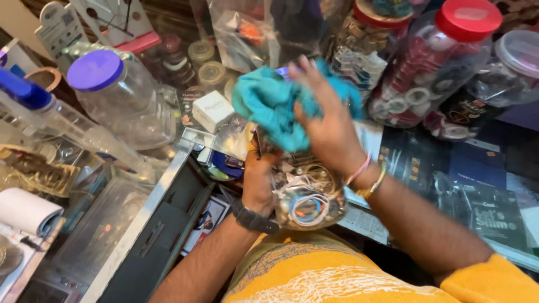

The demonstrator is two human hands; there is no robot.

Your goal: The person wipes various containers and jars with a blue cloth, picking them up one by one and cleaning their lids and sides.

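Note:
My left hand (259, 180), with a dark watch on the wrist, grips the side of a clear plastic jar (307, 201) full of small round trinkets, held tilted against my body. My right hand (325, 126), with thin bracelets on the wrist, presses a crumpled teal cloth (269, 104) onto the top of that jar. The jar's mouth is hidden under the cloth and my right hand.
Clear jars crowd the counter: one with a purple lid (115, 92) at left, one with a red lid (443, 62) and one with a clear lid (514, 64) at right. A small white box (212, 109), a paper roll (25, 210) and a metal-edged glass counter (151, 207) lie left.

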